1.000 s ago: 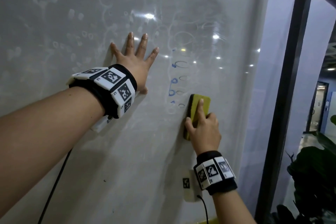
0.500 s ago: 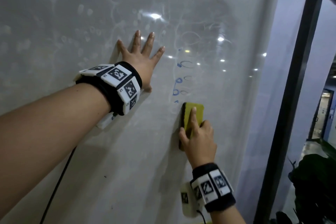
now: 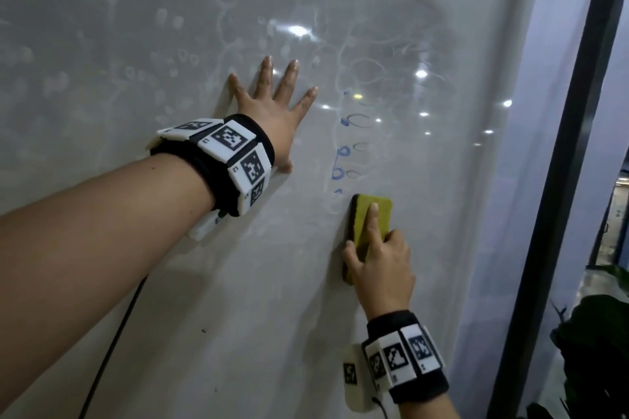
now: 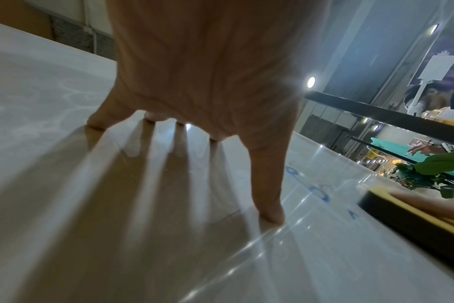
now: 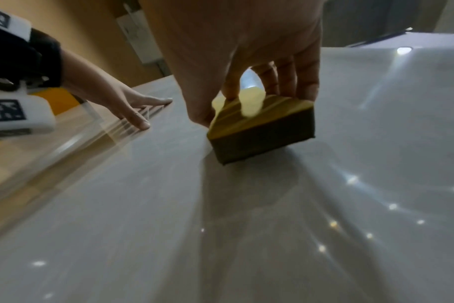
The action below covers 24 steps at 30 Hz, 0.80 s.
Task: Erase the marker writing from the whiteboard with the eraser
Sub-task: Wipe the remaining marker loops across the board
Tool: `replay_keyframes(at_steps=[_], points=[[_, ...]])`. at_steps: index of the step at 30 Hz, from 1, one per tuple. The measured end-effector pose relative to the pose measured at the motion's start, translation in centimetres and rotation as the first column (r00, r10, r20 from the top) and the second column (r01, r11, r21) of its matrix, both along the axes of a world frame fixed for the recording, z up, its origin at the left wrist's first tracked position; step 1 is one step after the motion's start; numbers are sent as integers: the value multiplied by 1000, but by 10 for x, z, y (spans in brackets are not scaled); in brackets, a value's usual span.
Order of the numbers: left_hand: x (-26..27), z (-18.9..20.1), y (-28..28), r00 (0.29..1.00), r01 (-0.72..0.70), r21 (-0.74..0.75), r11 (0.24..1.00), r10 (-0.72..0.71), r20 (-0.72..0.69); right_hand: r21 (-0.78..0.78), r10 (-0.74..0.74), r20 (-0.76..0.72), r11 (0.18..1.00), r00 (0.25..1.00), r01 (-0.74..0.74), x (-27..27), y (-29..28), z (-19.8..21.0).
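A smeared whiteboard (image 3: 238, 282) fills the head view. A short column of blue marker writing (image 3: 342, 160) runs down its middle, also seen as blue marks (image 4: 320, 190) in the left wrist view. Just below the writing, my right hand (image 3: 377, 258) grips a yellow eraser (image 3: 383, 211) with a dark felt side and holds it flat on the board. In the right wrist view the eraser (image 5: 262, 127) sits under thumb and fingers. My left hand (image 3: 272, 112) rests open on the board, fingers spread, left of the writing.
Faint ghost traces of old writing (image 3: 367, 68) cover the upper board. A black frame post (image 3: 558, 180) stands past the board's right edge, with a dark green plant (image 3: 592, 343) at lower right. A black cable (image 3: 112, 343) hangs from my left wrist.
My right hand has slid the eraser a little to the left, under the blue marks. The left hand has stayed flat on the board.
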<state>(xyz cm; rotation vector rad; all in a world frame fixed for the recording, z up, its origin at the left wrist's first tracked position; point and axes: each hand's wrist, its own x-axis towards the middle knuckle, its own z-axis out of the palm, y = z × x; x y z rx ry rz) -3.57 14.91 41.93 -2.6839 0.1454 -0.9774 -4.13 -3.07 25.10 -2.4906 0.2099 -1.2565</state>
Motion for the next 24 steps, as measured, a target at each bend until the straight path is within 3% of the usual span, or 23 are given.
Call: replay_keyframes(at_steps=[5,11,17,22,24], points=[[0,0,0,1000,3,-11,1000,-3,-6,95,-13,28,995,1000,10,16,-26,44],[0,0,-2,1000,-9,4,1000,9,-4,-63,-6,-3,998,1000,6,-1,-3,5],[2,0,0,1000,-2,-2,1000,2,-4,-121,-11,0,993,1000,11,10,-27,65],[2,-1,0,1000,-10,9,1000,10,-8,-155,-35,-58,988,998,26,-1,-17,23],[0,0,0,1000,-18,10,1000,18,-8,-160,-34,-44,987,998,27,0,-19,35]])
